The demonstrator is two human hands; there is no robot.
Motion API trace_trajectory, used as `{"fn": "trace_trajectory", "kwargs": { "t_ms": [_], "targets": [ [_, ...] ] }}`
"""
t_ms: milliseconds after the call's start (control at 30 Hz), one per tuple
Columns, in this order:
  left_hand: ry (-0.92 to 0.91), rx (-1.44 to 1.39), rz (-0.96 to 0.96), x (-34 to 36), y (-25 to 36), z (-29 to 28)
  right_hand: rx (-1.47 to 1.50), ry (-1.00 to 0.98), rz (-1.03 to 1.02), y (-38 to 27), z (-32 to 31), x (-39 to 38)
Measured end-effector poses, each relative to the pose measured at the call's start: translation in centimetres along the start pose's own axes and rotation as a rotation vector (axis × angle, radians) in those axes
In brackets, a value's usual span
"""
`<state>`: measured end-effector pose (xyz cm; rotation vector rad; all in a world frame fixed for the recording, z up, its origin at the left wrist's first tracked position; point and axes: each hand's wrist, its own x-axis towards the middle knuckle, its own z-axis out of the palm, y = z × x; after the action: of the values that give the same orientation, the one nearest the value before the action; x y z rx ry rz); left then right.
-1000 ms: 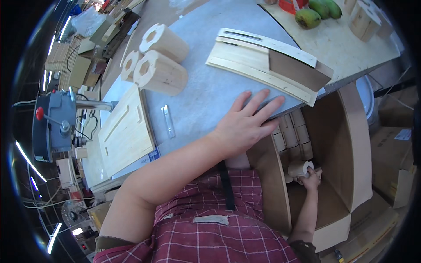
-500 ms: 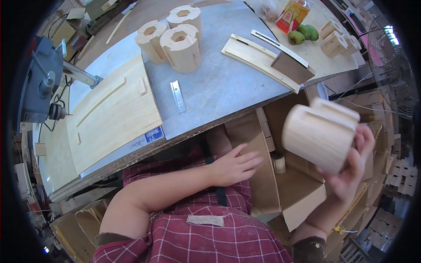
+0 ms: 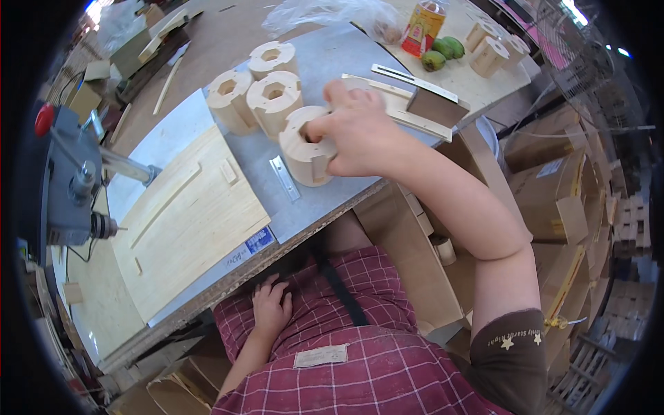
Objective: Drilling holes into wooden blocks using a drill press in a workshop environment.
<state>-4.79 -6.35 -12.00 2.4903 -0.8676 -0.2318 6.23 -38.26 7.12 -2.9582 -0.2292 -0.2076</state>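
My right hand (image 3: 360,131) grips the top rim of a pale wooden cylinder (image 3: 308,162) with its thumb in the hole. That cylinder stands upright on the blue-grey tabletop, near the front edge. Just behind it are three similar wooden cylinders with six-sided holes: one nearest (image 3: 275,111), one to the left (image 3: 235,114) and one at the back (image 3: 273,59). A small metal strip (image 3: 283,178) lies left of the held piece. My left hand (image 3: 272,308) rests on my checked apron (image 3: 373,283), fingers slightly spread, holding nothing.
At left a drill press (image 3: 72,173) stands over a plywood board (image 3: 190,214) with raised strips. A wooden jig (image 3: 401,104) lies beyond my right hand. Behind it are a drink bottle (image 3: 423,28), green fruits (image 3: 443,52) and smaller wooden cylinders (image 3: 487,55). A cardboard box (image 3: 411,263) sits below at right.
My right hand has carried the wooden cylinder from above the box leftward onto the tabletop, beside the other three. My left hand has dropped back to my lap.
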Motion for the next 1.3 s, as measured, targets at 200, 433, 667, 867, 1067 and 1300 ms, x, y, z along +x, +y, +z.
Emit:
{"fn": "trace_trajectory", "kwargs": {
  "t_ms": [200, 433, 667, 867, 1067, 1300],
  "targets": [
    [-0.092, -0.001, -0.035, 1.8, -0.1, 0.2, 0.055, 0.135, -0.017, 0.3, 1.6, -0.3],
    [-0.188, 0.008, -0.067, 1.8, -1.5, 0.6, 0.206, 0.885, -0.028, 6.4, 2.7, -7.6],
    [-0.339, 0.109, -0.085, 2.6, -0.7, -0.4, 0.113, 0.599, 0.979, 20.9, 13.3, -31.5],
    [-0.416, 0.19, -0.146, 2.9, -0.7, -2.9, 0.355, -0.338, 1.419, 20.5, 26.6, -41.1],
    [-0.463, 0.325, -0.316, 2.3, 0.5, -5.9, 0.332, -0.783, 1.318, 20.7, 32.4, -41.1],
    [-0.51, 0.449, -0.29, 2.8, 3.0, -6.2, 0.359, -0.948, 1.266, 21.3, 40.6, -43.5]
  ]
}}
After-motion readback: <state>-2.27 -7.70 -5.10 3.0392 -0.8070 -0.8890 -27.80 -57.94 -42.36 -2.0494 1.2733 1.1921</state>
